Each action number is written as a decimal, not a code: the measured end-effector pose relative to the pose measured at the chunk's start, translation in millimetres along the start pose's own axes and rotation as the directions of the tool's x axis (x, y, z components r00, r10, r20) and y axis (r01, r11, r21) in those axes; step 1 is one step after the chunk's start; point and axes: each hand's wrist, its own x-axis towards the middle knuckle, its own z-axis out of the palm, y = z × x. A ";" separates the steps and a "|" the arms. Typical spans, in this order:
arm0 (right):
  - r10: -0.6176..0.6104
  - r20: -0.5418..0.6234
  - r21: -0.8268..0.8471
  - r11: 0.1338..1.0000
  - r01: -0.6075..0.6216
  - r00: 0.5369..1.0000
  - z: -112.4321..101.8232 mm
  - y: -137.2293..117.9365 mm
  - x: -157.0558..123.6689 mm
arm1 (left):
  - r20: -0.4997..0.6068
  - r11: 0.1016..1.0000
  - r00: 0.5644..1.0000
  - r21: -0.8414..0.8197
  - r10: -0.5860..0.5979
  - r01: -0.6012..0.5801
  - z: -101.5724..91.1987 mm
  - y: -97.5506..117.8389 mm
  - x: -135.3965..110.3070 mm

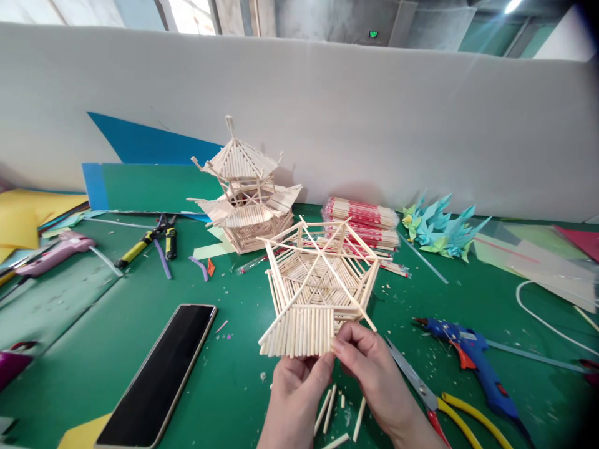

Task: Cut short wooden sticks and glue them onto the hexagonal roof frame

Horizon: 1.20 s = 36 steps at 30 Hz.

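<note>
My left hand (296, 394) and my right hand (374, 377) both pinch the near edge of a hexagonal roof piece made of wooden sticks (318, 287), holding it tilted above the green table mat (224, 380). Fingers of both hands are closed on its lower panel of parallel sticks. Behind it stands a finished two-tier stick pagoda (243, 193). A few short cut sticks (330, 411) lie on the mat under my hands.
A black phone (161, 374) lies at the left front. Scissors (430, 399) and a blue glue gun (472, 362) lie to the right. Wrapped chopstick bundles (362, 224), paper cranes (440, 227), yellow-handled pliers (145, 240), a pink glue gun (51, 252) and coloured paper sheets ring the back.
</note>
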 end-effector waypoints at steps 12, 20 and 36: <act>-0.002 -0.012 -0.030 1.000 0.001 1.000 1.6 -3.2 1.8 | 0.047 1.000 0.999 0.011 -0.010 0.010 -0.8 -0.6 0.6; -0.007 -0.014 -0.062 0.998 0.006 1.000 2.4 -5.3 2.1 | 0.042 1.000 0.999 0.019 -0.005 0.004 -1.9 -3.1 0.0; 0.006 -0.010 -0.014 1.000 -0.006 1.000 2.2 -3.6 2.9 | -0.009 1.000 1.000 0.021 0.005 -0.005 1.1 -1.2 0.0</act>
